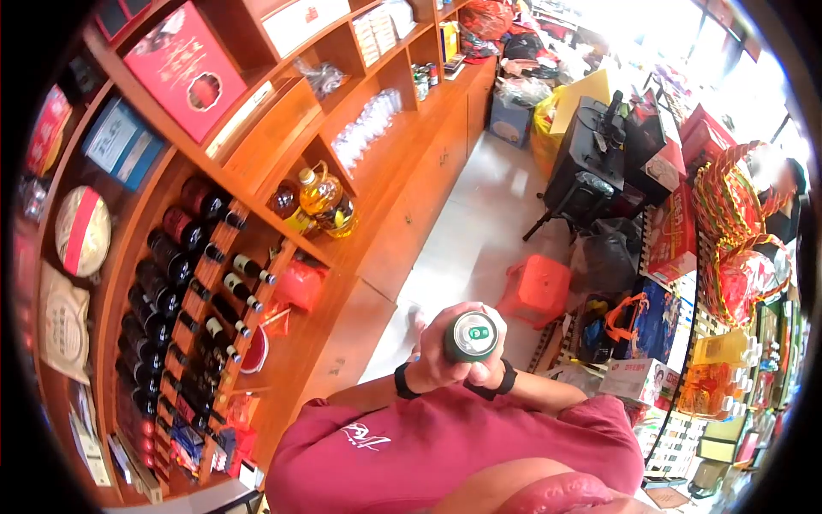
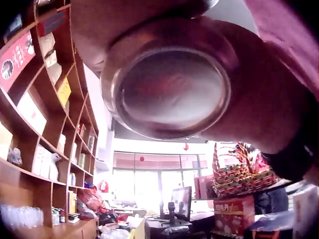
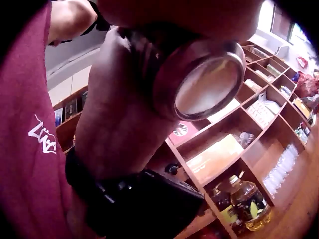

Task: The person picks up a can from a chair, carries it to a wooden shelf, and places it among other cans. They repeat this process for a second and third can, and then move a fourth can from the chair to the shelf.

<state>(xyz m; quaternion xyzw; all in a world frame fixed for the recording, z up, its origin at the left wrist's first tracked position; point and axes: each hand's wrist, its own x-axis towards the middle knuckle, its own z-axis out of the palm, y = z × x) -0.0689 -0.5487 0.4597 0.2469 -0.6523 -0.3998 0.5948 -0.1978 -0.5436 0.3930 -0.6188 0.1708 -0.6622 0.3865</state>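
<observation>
A dark green drink can with a silver lid and a green pull tab stands in front of my chest, its top toward the head camera. My left hand grips it from the left side, fingers curled round the wall. On the other side my right hand also holds the can, its thumb near the front. The left wrist view looks up at the can's round silver base, with the right forearm behind it. In the right wrist view the base shows beside the left hand.
Wooden shelves on the left hold wine bottles, an oil bottle and boxes. A red stool stands on the floor ahead. To the right are a black chair, woven baskets and a white carton.
</observation>
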